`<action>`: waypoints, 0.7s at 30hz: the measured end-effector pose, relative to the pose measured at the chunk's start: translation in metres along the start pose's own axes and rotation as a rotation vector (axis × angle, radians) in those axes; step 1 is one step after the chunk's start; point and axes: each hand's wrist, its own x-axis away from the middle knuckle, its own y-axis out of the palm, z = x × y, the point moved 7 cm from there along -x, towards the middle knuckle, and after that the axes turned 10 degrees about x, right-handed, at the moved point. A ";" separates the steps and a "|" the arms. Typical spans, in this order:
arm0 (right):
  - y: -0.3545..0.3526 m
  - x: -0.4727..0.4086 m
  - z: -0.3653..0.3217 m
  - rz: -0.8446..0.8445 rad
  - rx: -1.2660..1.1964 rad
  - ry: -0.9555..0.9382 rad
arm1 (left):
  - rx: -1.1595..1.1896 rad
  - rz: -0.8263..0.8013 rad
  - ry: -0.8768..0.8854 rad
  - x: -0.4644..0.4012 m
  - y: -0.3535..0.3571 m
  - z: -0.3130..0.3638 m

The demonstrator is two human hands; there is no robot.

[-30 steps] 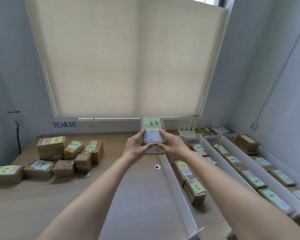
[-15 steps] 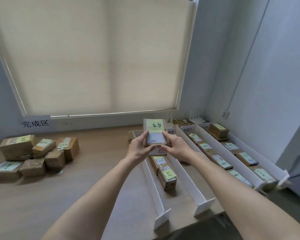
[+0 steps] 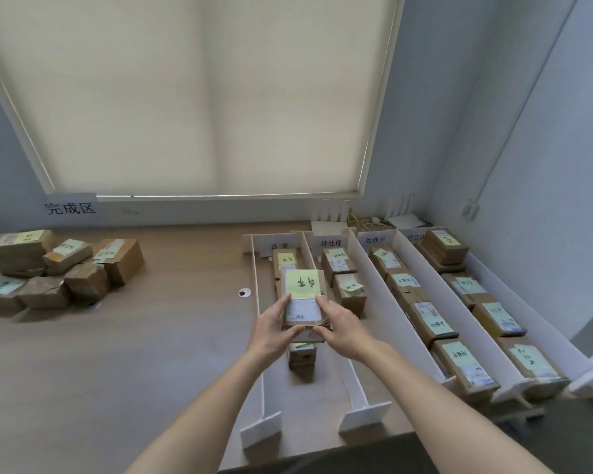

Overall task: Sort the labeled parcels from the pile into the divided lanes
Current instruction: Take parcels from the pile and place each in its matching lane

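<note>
Your left hand (image 3: 274, 328) and right hand (image 3: 343, 328) reach forward with arms extended, each grip clamped on a side of the brown cardboard parcel with a yellow sticky note (image 3: 303, 299). You hold it above the leftmost white-walled lane (image 3: 258, 302) on the wooden table (image 3: 151, 336), over parcels lying there.

- A wooden table (image 3: 172, 354) runs below the window blind (image 3: 199, 97).
- A pile of brown parcels (image 3: 59, 268) lies below the blind's left end.
- White divided lanes (image 3: 370, 285), holding labelled parcels, lie below its right end.
- A small round thing (image 3: 244, 293), perhaps a cable hole, sits between them.
</note>
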 end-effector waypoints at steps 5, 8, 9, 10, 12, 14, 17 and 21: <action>0.055 0.002 0.051 -0.118 -0.064 0.020 | -0.069 -0.042 -0.096 0.009 0.051 -0.039; 0.092 0.004 0.077 -0.191 -0.101 0.033 | -0.050 -0.068 -0.186 0.018 0.078 -0.070; 0.104 0.004 0.084 -0.217 -0.110 0.045 | -0.050 -0.078 -0.210 0.021 0.085 -0.079; 0.118 0.005 0.090 -0.242 -0.116 0.051 | -0.052 -0.086 -0.230 0.023 0.093 -0.088; 0.140 0.008 0.098 -0.279 -0.131 0.066 | -0.057 -0.103 -0.258 0.027 0.104 -0.104; 0.160 0.010 0.104 -0.316 -0.139 0.086 | -0.058 -0.114 -0.286 0.028 0.112 -0.120; 0.188 0.009 0.112 -0.356 -0.147 0.101 | -0.065 -0.126 -0.347 0.032 0.123 -0.145; 0.220 0.007 0.124 -0.410 -0.121 0.099 | -0.100 -0.155 -0.420 0.039 0.139 -0.177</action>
